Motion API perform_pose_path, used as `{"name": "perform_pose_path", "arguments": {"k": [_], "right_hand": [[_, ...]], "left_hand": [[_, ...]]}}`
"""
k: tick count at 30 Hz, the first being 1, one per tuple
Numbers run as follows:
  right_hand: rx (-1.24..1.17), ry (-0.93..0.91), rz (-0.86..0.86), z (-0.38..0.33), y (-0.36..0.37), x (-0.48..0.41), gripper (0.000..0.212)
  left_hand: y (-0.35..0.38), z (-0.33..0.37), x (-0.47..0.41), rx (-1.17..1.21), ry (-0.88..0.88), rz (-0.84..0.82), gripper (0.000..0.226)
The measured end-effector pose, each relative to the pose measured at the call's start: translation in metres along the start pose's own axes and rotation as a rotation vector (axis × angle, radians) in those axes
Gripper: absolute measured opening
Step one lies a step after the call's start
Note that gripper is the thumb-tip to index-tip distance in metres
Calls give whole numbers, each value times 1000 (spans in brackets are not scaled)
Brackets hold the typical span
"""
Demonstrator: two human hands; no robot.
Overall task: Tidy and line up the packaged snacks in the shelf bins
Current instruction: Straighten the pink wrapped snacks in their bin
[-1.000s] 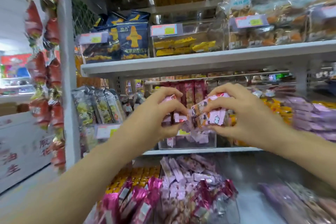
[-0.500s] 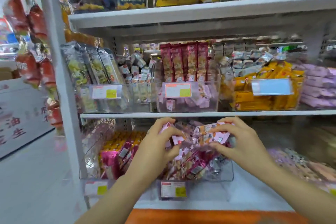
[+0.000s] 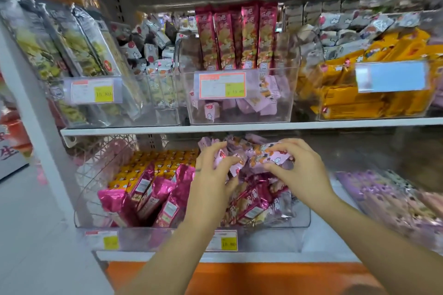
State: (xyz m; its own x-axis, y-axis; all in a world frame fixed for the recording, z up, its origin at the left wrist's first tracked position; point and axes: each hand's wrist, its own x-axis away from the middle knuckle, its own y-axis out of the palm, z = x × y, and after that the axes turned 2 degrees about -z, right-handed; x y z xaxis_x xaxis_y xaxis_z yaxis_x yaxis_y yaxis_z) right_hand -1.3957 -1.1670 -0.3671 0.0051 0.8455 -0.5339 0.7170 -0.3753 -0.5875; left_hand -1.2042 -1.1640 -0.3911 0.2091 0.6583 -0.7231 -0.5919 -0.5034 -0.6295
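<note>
Watching on my feed, I see the white shelf (image 3: 335, 124) lined with clear bins. Below it, the lower bin (image 3: 299, 220) holds magenta packs (image 3: 155, 194) standing on end. Above that bin, the left hand (image 3: 211, 175) curls its fingers round a cluster of small pink snack packets (image 3: 254, 151), and the right hand (image 3: 302, 170) pinches the same cluster from the other side.

15.80 on upper left tag (image 3: 96, 91), 15.80 on upper middle tag (image 3: 222, 85), 15.80 on lower tag (image 3: 221, 240)
</note>
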Motion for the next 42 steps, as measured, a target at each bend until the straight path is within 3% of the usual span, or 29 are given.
{"name": "perform_pose_path", "arguments": {"k": [7,15,20,25,30,35,40,42], "right_hand": [[30,49,-247,14,-11,-33,28],[-17,149,-510,22,-7,-56,22],[63,81,-537,19,-4,-62,25],[69,37,-655,12,-8,-64,33],[84,2,-567,12,-9,-63,25],[154,-45,-558,-3,-24,-54,31],[172,-116,-626,-37,-56,-46,33],[155,-135,-656,-55,-70,-44,30]], "left_hand": [[27,-12,-14,31,-158,-53,30],[38,-31,-9,-55,-227,-188,38],[34,-30,-4,-19,-310,-326,39],[28,-25,-7,6,-353,-336,41],[24,-20,-9,54,-329,-334,45],[8,-8,-21,143,-237,-353,38],[-40,12,-39,206,-132,-255,16],[-63,18,-47,278,-137,-188,18]]}}
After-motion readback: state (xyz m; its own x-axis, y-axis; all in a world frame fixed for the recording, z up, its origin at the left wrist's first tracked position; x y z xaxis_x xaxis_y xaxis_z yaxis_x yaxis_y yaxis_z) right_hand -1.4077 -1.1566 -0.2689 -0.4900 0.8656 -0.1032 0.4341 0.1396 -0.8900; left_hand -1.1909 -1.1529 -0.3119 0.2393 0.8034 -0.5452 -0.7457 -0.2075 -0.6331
